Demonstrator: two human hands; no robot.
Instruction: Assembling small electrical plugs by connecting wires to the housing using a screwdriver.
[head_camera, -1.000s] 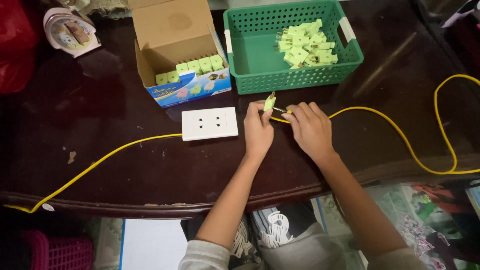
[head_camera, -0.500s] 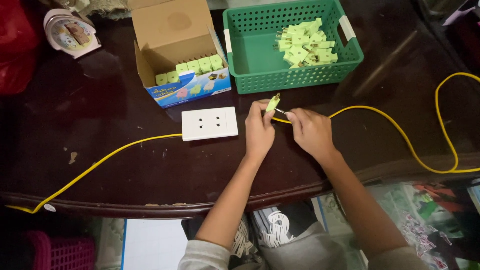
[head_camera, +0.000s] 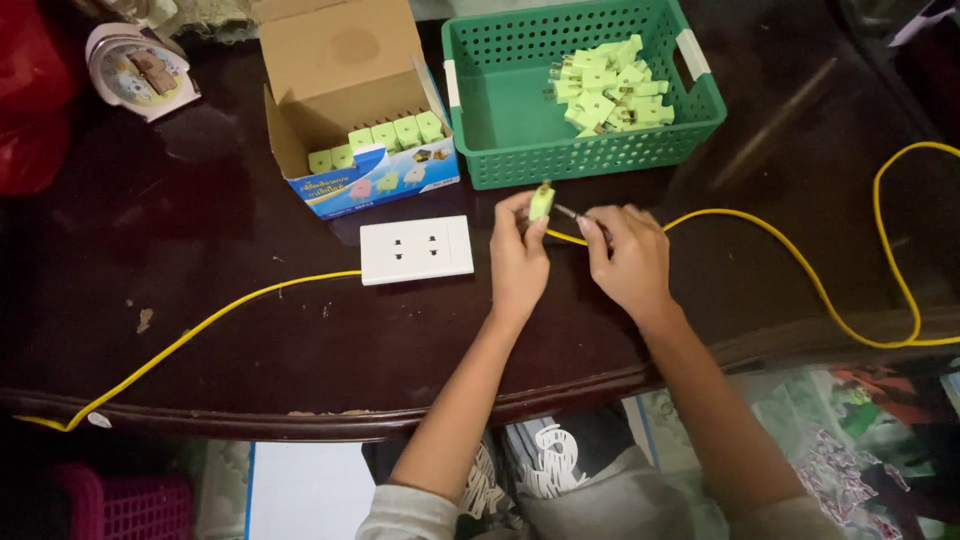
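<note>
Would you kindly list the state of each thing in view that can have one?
Cardboard box: open, partly filled with green plugs.
Green basket: holds a loose pile of plugs.
White socket plate: flat, nothing plugged in.
Green plug: pinched upright in left hand.
Yellow cable: end held by right hand.

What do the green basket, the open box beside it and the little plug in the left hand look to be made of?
Green basket: moulded plastic, by its even perforated walls and slight sheen. Open box: plain brown cardboard, matte, with a printed glossy front. Pale green plug, pinched in the left hand: likely smooth hard plastic; a thin metal-looking tip meets it from the right hand.
</note>
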